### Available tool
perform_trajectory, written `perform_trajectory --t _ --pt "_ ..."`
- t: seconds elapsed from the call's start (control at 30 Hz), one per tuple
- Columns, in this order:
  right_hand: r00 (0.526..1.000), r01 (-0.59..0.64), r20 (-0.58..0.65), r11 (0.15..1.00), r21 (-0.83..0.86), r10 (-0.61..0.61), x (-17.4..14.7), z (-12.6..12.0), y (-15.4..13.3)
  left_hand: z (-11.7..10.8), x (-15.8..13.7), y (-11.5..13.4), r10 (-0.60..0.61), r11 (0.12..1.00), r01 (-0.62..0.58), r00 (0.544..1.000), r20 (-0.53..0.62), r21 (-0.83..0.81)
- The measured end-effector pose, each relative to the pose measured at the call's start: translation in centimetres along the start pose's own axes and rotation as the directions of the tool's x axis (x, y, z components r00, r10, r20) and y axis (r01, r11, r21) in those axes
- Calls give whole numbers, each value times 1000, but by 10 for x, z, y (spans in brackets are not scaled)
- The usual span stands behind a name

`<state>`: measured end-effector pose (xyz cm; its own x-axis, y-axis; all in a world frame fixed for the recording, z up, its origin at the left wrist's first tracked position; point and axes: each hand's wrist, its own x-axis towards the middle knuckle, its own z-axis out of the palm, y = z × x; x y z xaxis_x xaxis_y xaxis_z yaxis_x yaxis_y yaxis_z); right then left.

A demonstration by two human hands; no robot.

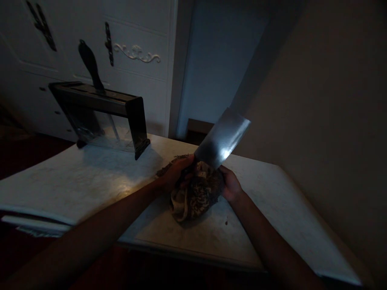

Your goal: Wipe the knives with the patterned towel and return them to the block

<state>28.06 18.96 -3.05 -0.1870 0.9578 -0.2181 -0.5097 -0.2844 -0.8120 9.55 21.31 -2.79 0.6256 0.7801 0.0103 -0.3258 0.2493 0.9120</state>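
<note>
L hand [178, 174]: fwd, grip clenched on cleaver [223, 137], tilted up-R | R hand [231, 185]: against patterned bundle [202, 195], grip can't tell

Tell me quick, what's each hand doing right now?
Left hand: closed, holding the cleaver.
Right hand: against the brown lump; can't tell how closed.

Broad shiny cleaver [222, 139] — slanted, mottled brown bundle [202, 193] — rumpled, just beside it
</note>
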Motion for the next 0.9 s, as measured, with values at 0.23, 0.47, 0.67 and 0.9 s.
perform_trajectory --t 0.23,0.47,0.67,0.9 --pt "994 -96 46 995 -25 97 -1 3 0 -4 -1 0 -76 993 67 994 83 101" --pt "993 -102 56 994 -27 103 -3 0 -1 -5 0 0 -69 989 59 995 77 134" --pt "993 -116 17 993 36 115 -4 0 -1 -2 -1 1 -41 995 38 999 24 96" --pt "998 -59 15 986 155 57 -3 -5 -7 -6 2 -2 1 999 -3 997 -78 -35"
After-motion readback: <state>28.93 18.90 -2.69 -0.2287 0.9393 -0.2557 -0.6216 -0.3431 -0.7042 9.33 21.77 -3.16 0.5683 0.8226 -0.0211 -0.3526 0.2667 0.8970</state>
